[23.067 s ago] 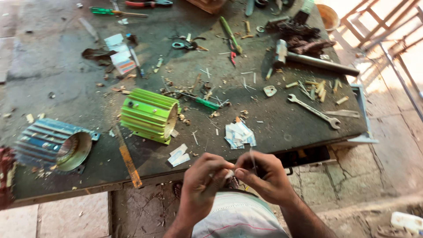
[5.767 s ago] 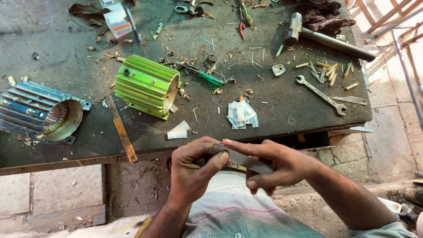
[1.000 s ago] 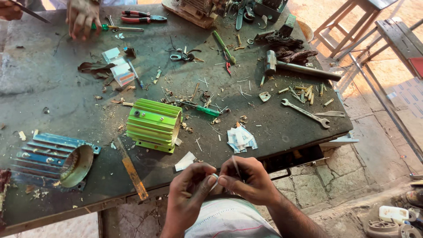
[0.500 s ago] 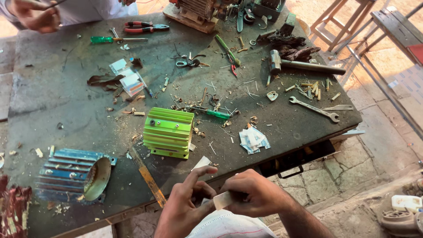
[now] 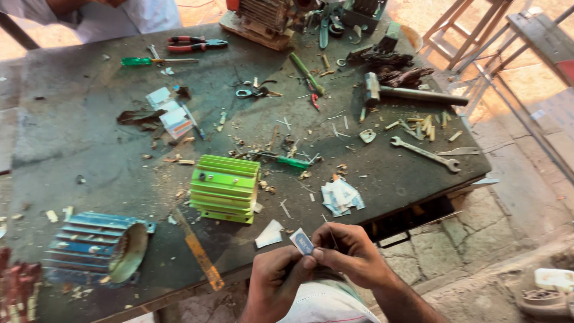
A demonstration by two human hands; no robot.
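I count two finned motor housings, one green (image 5: 224,188) at centre, one blue (image 5: 95,248) at lower left. One hammer (image 5: 409,94) and one open-ended spanner (image 5: 426,154) lie right; one green-handled screwdriver (image 5: 156,60) and one pair of red pliers (image 5: 194,43) upper left.

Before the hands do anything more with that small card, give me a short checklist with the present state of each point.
1. Small white card pinched by both hands: ok; left hand and right hand meet on it.
2. Thin strip at the right hand held firmly: cannot tell.
3. Hands clear of the table edge: ok.
4. Green finned housing resting steadily: ok.
5. Table near the hands uncluttered: not ok; paper scraps and chips lie about.
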